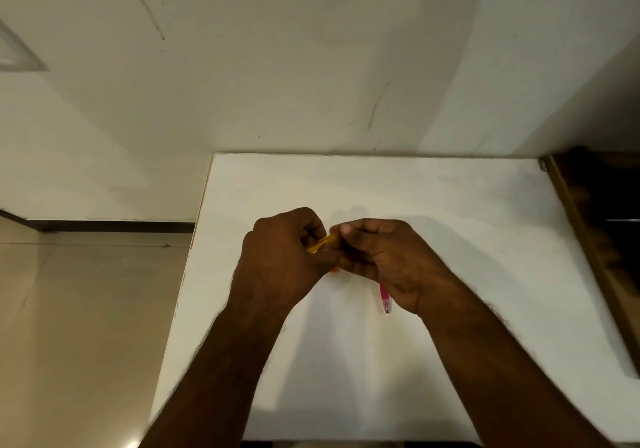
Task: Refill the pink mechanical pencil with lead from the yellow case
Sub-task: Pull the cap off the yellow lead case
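Both hands meet above the middle of the white table [450, 205]. My left hand [280, 253] grips the yellow lead case [322, 244], of which only a short stretch shows between the fingers. My right hand [388, 260] pinches the case's right end with thumb and fingertips. The pink mechanical pencil [385, 298] is tucked under my right palm, its tip pointing down toward me; most of its barrel is hidden by the hand. A small orange bit [333, 269] peeks out below the fingers.
A white wall rises behind the table. The table's left edge drops to a beige tiled floor [86, 326]. A dark wooden frame [588, 226] borders the table's right side.
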Tool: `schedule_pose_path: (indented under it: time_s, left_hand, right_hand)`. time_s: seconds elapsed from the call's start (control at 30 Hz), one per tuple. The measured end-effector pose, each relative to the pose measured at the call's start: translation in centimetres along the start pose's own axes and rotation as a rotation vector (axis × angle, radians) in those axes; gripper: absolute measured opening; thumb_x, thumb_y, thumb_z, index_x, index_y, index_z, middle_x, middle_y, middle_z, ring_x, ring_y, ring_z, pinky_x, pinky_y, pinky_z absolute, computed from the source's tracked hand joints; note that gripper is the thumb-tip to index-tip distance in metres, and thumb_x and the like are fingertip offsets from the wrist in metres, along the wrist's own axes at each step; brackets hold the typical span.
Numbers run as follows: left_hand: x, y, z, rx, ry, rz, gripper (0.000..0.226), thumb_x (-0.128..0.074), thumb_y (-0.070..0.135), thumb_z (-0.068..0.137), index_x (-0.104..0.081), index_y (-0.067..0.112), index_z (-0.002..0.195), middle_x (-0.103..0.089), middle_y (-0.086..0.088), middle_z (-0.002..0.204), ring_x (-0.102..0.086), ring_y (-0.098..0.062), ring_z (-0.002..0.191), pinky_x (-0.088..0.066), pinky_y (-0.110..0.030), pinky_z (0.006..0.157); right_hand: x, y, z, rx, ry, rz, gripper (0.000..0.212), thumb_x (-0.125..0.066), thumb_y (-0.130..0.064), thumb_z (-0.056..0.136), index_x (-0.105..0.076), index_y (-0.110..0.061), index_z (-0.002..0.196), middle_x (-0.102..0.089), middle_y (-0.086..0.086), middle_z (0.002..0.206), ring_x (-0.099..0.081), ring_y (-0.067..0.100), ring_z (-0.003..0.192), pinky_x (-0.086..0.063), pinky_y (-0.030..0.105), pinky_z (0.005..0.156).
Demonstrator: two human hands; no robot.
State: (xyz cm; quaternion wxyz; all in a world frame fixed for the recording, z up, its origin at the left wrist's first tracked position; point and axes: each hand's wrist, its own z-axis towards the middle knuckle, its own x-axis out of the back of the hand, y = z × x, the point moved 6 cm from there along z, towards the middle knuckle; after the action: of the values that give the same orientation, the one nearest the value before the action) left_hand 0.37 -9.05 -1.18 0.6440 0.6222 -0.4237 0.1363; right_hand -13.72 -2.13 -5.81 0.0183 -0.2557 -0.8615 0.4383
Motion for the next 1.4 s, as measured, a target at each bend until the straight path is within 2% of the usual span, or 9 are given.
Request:
schedule_pose_path:
  time_s: [0.1,0.2,0.33,0.6,0.87,0.97,1.1,1.23,1.4]
  left_hand:
    - [-0.1,0.4,0.1,-0.036,0.015,-0.003,0.02,-0.083,0.032,0.066,-0.068,0.026,0.076,-0.068,0.009,0.067,-0.064,-0.008,0.065,-0.051,-0.027,0.06]
    - [-0.2,0.9,0.1,-0.053,0.013,-0.003,0.018,-0.084,0.029,0.067,-0.069,0.025,0.077,-0.068,0.009,0.067,-0.064,-0.009,0.066,-0.053,-0.029,0.061]
    - [-0.2,1.3,0.1,-0.067,0.009,-0.012,0.016,-0.082,0.027,0.068,-0.069,0.025,0.076,-0.066,0.01,0.067,-0.063,-0.008,0.065,-0.053,-0.03,0.062]
    - [-0.2,1.2,0.2,-0.057,-0.005,-0.057,0.014,-0.081,0.025,0.069,-0.07,0.025,0.079,-0.07,0.009,0.065,-0.066,-0.009,0.065,-0.058,-0.038,0.066]
    - [-0.1,0.9,0.2,-0.035,0.0,-0.109,0.014,-0.081,0.029,0.07,-0.072,0.028,0.081,-0.071,0.011,0.067,-0.067,-0.006,0.063,-0.059,-0.032,0.063]
    - [-0.1,0.8,0.2,-0.036,0.01,-0.113,0.013,-0.079,0.026,0.07,-0.073,0.028,0.08,-0.07,0.013,0.067,-0.066,-0.005,0.063,-0.056,-0.025,0.06]
    - [-0.2,0.9,0.2,-0.05,0.014,-0.067,0.012,-0.078,0.024,0.071,-0.073,0.028,0.081,-0.068,0.014,0.068,-0.064,-0.003,0.063,-0.048,-0.015,0.059]
    - [-0.3,1.0,0.2,-0.058,0.009,-0.07,0.012,-0.078,0.024,0.071,-0.074,0.027,0.082,-0.069,0.012,0.071,-0.065,-0.005,0.068,-0.054,-0.025,0.064]
    - [-0.4,1.1,0.2,-0.054,0.007,-0.072,0.012,-0.077,0.023,0.071,-0.074,0.027,0.082,-0.069,0.011,0.07,-0.065,-0.006,0.067,-0.053,-0.026,0.063]
  right_hand:
    - [0.2,0.5,0.4,-0.015,-0.019,0.035,0.019,-0.06,-0.003,0.097,-0.073,0.004,0.109,-0.076,0.025,0.106,-0.076,0.033,0.098,-0.063,0.032,0.082]
    - [0.5,0.7,0.5,-0.042,-0.027,0.088,0.019,-0.06,-0.001,0.096,-0.073,0.005,0.109,-0.076,0.024,0.107,-0.076,0.027,0.089,-0.063,0.028,0.075]
    - [0.6,0.8,0.4,-0.072,-0.043,0.13,0.018,-0.059,0.0,0.096,-0.074,0.003,0.105,-0.076,0.019,0.097,-0.076,0.02,0.078,-0.063,0.026,0.072]
    - [0.8,-0.1,0.2,0.005,-0.023,0.064,0.014,-0.062,0.0,0.094,-0.075,0.0,0.099,-0.077,0.014,0.09,-0.077,0.018,0.076,-0.063,0.026,0.072]
    - [0.9,-0.3,-0.2,-0.001,-0.028,0.111,0.016,-0.058,-0.001,0.097,-0.074,-0.001,0.1,-0.079,0.011,0.085,-0.078,0.02,0.077,-0.064,0.027,0.072]
    - [1.2,-0.2,-0.2,-0.032,-0.017,0.161,0.019,-0.057,-0.004,0.098,-0.072,0.002,0.107,-0.079,0.017,0.093,-0.079,0.024,0.081,-0.064,0.029,0.075]
    - [1.3,0.0,-0.1,-0.053,-0.015,0.216,0.018,-0.057,-0.003,0.098,-0.072,0.003,0.105,-0.078,0.019,0.095,-0.078,0.026,0.083,-0.064,0.03,0.076]
    - [1.3,0.1,-0.2,-0.055,-0.024,0.213,0.016,-0.059,0.0,0.096,-0.073,0.003,0.103,-0.078,0.016,0.092,-0.078,0.024,0.081,-0.064,0.029,0.076]
    - [1.4,-0.1,-0.1,-0.024,-0.012,0.154,0.015,-0.061,0.003,0.094,-0.074,0.002,0.102,-0.078,0.016,0.093,-0.078,0.023,0.081,-0.064,0.029,0.076]
